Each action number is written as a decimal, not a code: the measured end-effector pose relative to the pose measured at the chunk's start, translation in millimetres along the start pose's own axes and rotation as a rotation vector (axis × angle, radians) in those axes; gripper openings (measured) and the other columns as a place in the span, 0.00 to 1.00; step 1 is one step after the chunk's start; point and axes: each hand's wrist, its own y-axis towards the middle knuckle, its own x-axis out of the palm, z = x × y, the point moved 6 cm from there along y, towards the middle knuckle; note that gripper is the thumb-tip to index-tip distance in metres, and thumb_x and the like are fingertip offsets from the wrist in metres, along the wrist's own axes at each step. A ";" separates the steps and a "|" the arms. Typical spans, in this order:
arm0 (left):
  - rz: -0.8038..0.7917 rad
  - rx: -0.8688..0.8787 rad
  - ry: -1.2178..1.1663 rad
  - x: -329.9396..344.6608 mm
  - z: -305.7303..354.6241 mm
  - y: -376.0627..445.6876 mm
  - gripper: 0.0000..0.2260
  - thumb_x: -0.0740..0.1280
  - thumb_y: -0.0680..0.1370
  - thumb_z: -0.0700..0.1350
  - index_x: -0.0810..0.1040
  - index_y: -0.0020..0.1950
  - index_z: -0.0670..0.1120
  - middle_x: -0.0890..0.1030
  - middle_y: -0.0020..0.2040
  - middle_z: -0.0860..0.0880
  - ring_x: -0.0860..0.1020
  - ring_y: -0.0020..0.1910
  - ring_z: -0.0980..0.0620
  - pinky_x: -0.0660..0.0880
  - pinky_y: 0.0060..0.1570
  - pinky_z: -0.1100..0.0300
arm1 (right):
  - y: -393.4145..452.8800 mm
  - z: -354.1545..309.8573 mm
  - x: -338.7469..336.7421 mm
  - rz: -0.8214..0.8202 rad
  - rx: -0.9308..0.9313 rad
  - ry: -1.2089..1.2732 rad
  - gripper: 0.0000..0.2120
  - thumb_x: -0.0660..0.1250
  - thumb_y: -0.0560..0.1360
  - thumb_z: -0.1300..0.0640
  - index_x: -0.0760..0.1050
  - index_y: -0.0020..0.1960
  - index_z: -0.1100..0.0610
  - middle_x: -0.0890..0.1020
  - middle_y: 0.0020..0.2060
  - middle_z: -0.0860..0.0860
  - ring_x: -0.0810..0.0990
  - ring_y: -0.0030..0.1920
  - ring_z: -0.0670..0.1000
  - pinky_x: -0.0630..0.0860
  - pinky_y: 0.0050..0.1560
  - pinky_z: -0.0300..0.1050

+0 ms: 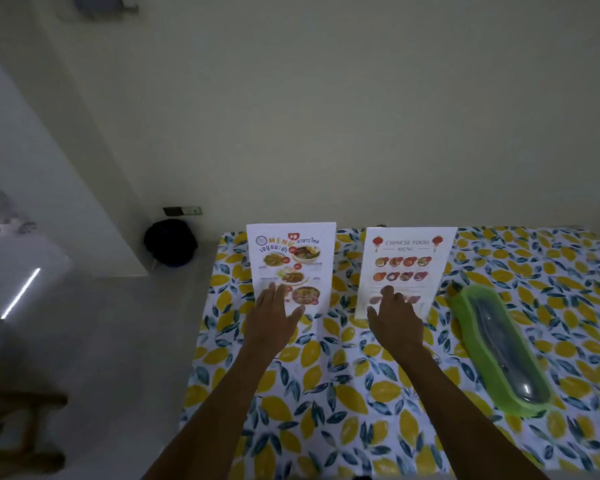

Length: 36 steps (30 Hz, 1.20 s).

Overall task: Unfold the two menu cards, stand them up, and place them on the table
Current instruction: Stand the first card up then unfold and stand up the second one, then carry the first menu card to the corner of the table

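Two white menu cards stand upright side by side at the far side of the table [361, 410], which has a lemon-print cloth. The left menu card [291, 258] shows Thai dishes; the right menu card [411, 261] reads "Chinese Food Menu". My left hand [274, 318] reaches to the lower part of the left card with fingers spread, holding nothing. In front of the right card's bottom edge, my right hand [395, 318] has loosely curled fingers and covers part of the print. Whether the fingertips touch the cards is unclear.
A green lidded cutlery box [499, 348] lies diagonally on the table to the right of the cards. A black round bin [170, 242] sits on the floor by the wall, left of the table. A wooden chair frame [21, 427] shows at the lower left.
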 end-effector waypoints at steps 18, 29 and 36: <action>0.027 -0.178 0.067 -34.6 -79.9 66.1 0.35 0.57 0.80 0.63 0.53 0.80 0.45 0.60 0.79 0.46 0.61 0.77 0.43 0.61 0.71 0.40 | 78.2 -91.1 39.3 -0.187 -0.172 0.065 0.30 0.63 0.80 0.52 0.57 0.75 0.65 0.75 0.64 0.64 0.76 0.63 0.63 0.76 0.56 0.55; 0.151 -0.198 -0.180 -22.7 -77.8 103.8 0.13 0.64 0.81 0.48 0.69 0.63 0.43 0.81 0.51 0.41 0.81 0.49 0.39 0.76 0.43 0.47 | 110.1 -91.9 56.4 -0.091 -0.168 0.226 0.23 0.63 0.80 0.52 0.64 0.69 0.65 0.81 0.51 0.63 0.82 0.51 0.63 0.75 0.43 0.50; 0.266 -0.136 -0.187 -63.0 -105.5 145.1 0.09 0.64 0.80 0.46 0.72 0.58 0.43 0.82 0.48 0.41 0.81 0.46 0.39 0.77 0.44 0.47 | 150.1 -136.6 47.2 -0.046 -0.222 0.215 0.21 0.64 0.80 0.50 0.68 0.64 0.64 0.82 0.49 0.63 0.82 0.50 0.64 0.79 0.44 0.54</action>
